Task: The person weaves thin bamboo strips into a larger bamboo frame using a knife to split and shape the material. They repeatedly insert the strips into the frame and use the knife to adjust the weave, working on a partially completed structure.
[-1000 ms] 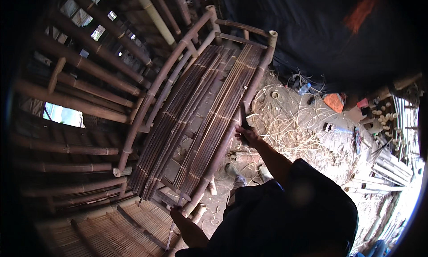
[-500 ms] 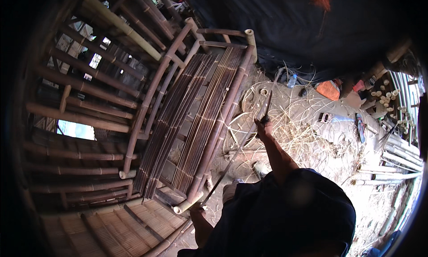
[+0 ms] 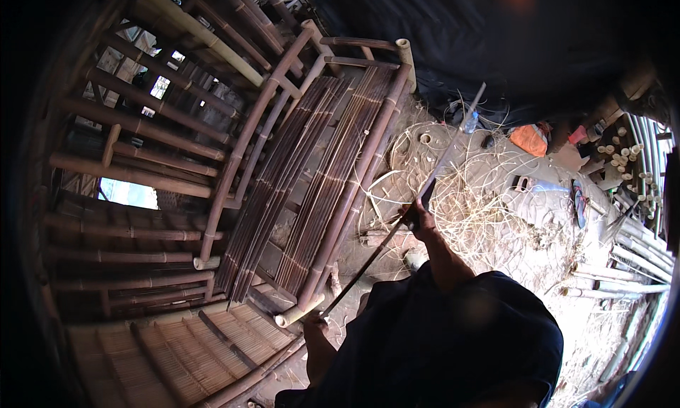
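Note:
A long, thin bamboo strip (image 3: 379, 250) runs on a slant between my hands, and its pale far end rises beyond the right one. My left hand (image 3: 315, 324) is closed around its lower end, beside the bench's near corner. Farther up, my right hand (image 3: 423, 221) is closed on the strip at mid-length. A dark, pointed, blade-like piece (image 3: 428, 190) shows at the right fingers; whether it is a knife I cannot tell. To the left stands a bamboo bench (image 3: 350, 195), with dark bamboo slats (image 3: 319, 188) lying lengthwise in two groups with a gap between them.
Curled bamboo shavings (image 3: 471, 202) litter the ground ahead. A clear bottle (image 3: 471, 122) and an orange bag (image 3: 529, 140) are near a black sheet (image 3: 439, 47). Pale bamboo poles (image 3: 623, 273) are at the right; bamboo frames (image 3: 142, 174) stack up at the left.
My right hand has moved slightly down and nearer along the strip. The strip's far end has swung to the right. My left hand stays near the bench corner.

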Tool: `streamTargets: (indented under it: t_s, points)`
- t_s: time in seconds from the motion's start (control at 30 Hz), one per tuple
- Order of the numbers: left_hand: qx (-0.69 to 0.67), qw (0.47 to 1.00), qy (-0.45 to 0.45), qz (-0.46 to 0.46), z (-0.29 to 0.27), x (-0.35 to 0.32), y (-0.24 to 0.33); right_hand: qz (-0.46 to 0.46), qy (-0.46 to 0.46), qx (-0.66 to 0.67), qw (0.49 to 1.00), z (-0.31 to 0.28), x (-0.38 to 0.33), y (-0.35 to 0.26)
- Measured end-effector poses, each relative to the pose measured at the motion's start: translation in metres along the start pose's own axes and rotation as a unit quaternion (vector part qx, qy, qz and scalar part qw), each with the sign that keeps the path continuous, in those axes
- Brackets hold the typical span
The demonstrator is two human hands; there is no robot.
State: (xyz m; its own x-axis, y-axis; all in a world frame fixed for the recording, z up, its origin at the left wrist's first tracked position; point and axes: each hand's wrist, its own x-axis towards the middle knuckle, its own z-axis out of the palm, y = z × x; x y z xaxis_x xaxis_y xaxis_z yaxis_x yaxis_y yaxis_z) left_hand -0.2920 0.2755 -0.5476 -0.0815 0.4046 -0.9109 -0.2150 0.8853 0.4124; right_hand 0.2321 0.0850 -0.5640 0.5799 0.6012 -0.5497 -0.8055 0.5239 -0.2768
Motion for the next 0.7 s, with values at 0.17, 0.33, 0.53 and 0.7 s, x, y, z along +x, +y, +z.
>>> streamTargets:
  t_s: [0.17,0.33,0.53,0.7]
  points:
    - [0.04,0.99,-0.076,-0.108,0.093,-0.073,-0.003,-0.038,0.041,-0.082,0.995,0.016,0.018,-0.027]
    - [0.771,0.567,-0.128,0.26,0.078,-0.147,0.006,0.021,0.02,-0.12,0.992,0.08,0.002,0.028]
    - [0.572,0.439,-0.165,0.672,0.256,-0.183,-0.02,0.028,-0.044,-0.197,0.979,0.147,-0.05,0.078]
    - [0.527,0.712,-0.371,0.277,0.263,-0.15,-0.004,-0.079,-0.04,-0.491,0.867,0.164,-0.065,0.08]
